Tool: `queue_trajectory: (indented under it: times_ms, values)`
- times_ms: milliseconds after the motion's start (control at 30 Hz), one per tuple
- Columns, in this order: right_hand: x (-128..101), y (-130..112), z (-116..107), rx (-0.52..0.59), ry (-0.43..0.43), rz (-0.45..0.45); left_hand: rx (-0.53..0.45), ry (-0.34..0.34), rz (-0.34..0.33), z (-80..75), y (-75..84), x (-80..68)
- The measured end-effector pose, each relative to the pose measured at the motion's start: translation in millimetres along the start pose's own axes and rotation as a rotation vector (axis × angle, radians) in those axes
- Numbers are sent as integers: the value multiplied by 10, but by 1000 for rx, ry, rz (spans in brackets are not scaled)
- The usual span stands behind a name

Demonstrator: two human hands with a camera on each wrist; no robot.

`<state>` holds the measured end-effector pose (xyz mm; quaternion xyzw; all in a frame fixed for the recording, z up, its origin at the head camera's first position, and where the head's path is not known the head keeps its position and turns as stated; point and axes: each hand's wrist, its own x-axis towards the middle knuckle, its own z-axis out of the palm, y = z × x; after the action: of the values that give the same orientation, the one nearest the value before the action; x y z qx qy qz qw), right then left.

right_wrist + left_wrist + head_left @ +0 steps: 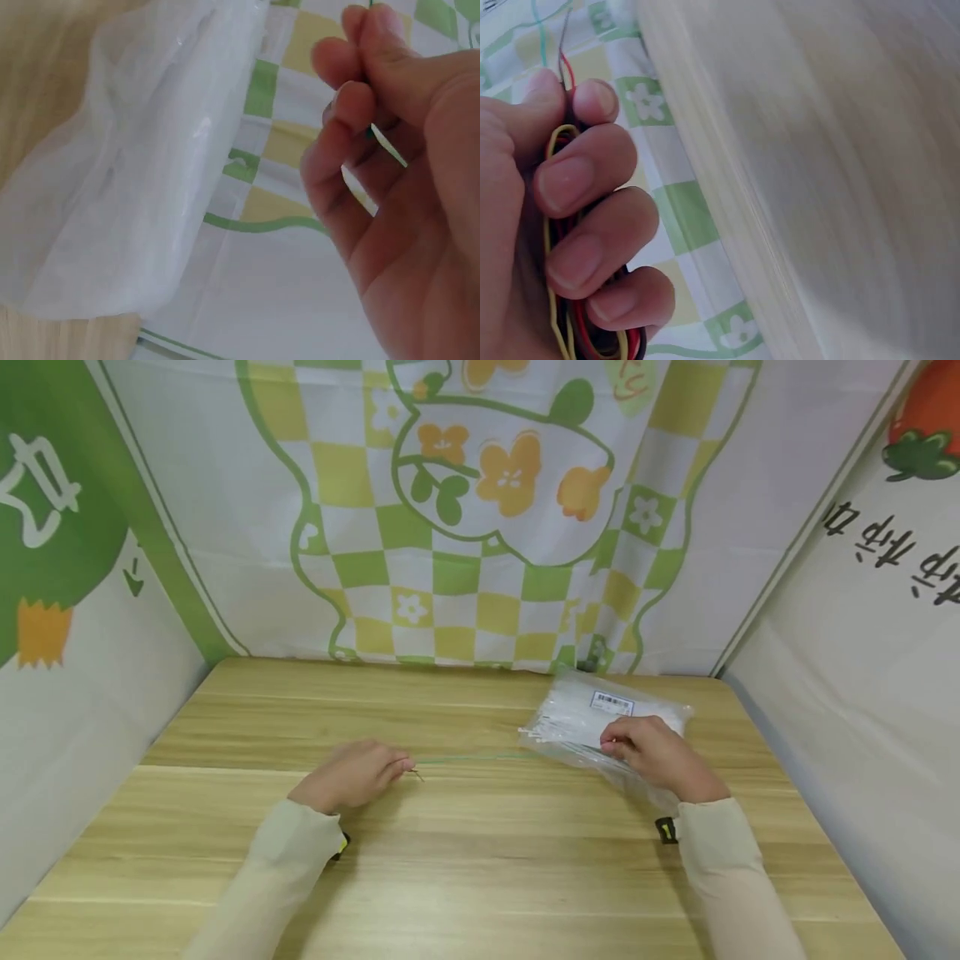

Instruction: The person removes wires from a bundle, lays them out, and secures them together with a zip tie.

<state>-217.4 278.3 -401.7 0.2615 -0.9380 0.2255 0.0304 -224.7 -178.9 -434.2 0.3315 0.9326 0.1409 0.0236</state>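
Observation:
My left hand has its fingers curled round a folded bundle of thin wires, red, black and yellow, seen best in the left wrist view. Loose wire ends poke out past the thumb and forefinger. From those fingertips a thin green wire runs across above the table toward the right. At its other side my right hand pinches the green wire between thumb and forefinger, the remaining fingers curled in. This hand is over the front of a clear plastic bag of white cable ties.
The wooden table meets a green-and-white checked cloth at its back edge. White printed panels stand to the left and right. A label with a barcode is on the bag.

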Motion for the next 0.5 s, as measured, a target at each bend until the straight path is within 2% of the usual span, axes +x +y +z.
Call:
queue_trajectory:
  times_ms: [133, 300, 500]
  values:
    - [11, -19, 15, -9, -34, -56, 59, 13, 6, -41, -31, -64]
    - [26, -52, 58, -32, -5, -140, 77, 24, 8, -79, -74, -135]
    - [27, -98, 112, -5, 10, -147, 107, 73, 42, -126, -138, -208]
